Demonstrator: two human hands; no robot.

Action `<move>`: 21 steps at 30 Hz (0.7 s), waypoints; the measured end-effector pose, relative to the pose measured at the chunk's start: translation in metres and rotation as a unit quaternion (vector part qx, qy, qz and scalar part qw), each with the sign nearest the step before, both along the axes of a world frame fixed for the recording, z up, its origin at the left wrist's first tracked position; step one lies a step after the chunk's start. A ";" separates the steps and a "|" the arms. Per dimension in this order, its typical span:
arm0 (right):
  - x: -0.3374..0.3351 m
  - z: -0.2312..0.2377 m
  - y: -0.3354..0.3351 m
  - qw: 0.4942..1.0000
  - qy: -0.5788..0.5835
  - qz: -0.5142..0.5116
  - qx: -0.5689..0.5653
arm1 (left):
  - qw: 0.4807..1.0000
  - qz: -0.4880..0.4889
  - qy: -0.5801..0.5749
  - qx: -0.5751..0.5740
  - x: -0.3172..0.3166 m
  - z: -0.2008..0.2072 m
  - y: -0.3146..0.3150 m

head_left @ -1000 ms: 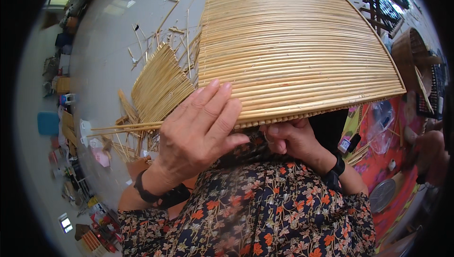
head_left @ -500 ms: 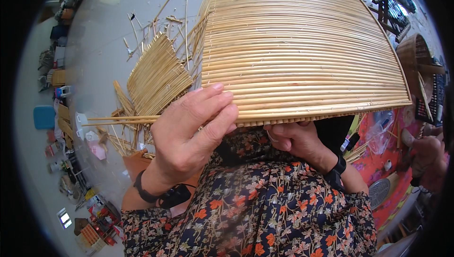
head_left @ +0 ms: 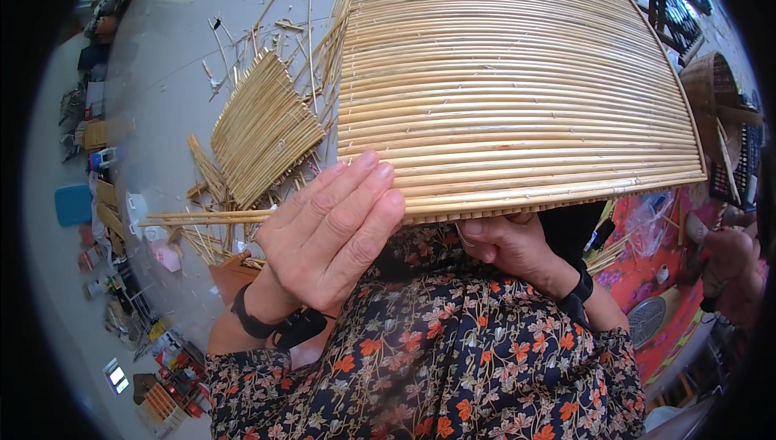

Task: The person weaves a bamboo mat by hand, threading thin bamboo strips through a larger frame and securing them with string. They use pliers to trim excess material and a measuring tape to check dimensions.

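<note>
A wide mat of pale stalks [head_left: 517,100], stitched side by side, hangs in front of me with its near edge low. My left hand [head_left: 331,230] grips the near left corner of it, fingers laid together over the top and thumb hidden. Two long thin stalks [head_left: 206,217] stick out leftward from behind that hand. Below the near edge, my right hand [head_left: 517,250] is curled closed with its thumb by the mat's underside; the fingertips are partly hidden by the mat.
A smaller stalk mat [head_left: 267,129] lies on the floor to the left, amid loose stalks and scraps. A woven basket [head_left: 711,92] and a dark rack [head_left: 672,19] stand at the right. Another person's hand [head_left: 727,254] shows at the right edge, beside a red patterned cloth [head_left: 638,274].
The mat's near left part has shifted slightly toward me. My left fingers have straightened and lie closer together on it. The right hand stays beneath the edge, moved slightly to the right.
</note>
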State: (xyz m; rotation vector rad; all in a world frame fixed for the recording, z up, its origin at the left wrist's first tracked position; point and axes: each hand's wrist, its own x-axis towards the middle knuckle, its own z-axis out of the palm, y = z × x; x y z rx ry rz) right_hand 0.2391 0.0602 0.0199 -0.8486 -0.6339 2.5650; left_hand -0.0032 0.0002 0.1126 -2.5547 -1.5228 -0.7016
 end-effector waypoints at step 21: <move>-0.005 -0.003 0.000 0.981 -0.063 0.000 0.185 | 1.000 -0.023 0.019 0.005 0.002 0.009 0.000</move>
